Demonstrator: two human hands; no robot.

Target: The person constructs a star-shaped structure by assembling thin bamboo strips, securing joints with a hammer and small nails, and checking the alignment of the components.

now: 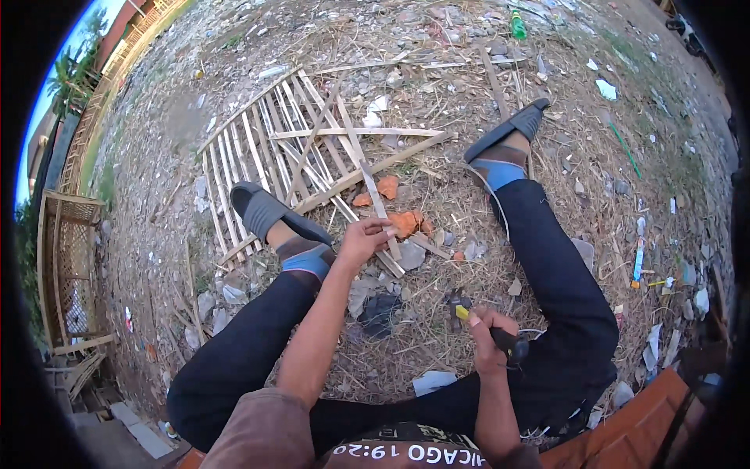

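My left hand (365, 241) is closed on a narrow wooden slat (376, 197), thumb and fingertips at its near end. The slat slants away over a broken orange brick (405, 223). In my right hand (491, 338) is a hammer (462, 312) with a yellow and black handle, its dark head pointing left, low over the dry ground. Beyond my left hand a lattice panel of thin wooden slats (250, 148) lies on the ground. Several loose slats cross it, among them a pale horizontal one (355, 133). My sandalled left foot (277, 215) overlaps the panel's near edge.
My legs spread to both sides, the right foot (512, 141) farther out. Stones, straw and litter cover the ground. A black plastic scrap (380, 314) lies between my hands. A green bottle (518, 25) is far off; a wooden lattice frame (70, 270) stands at the left.
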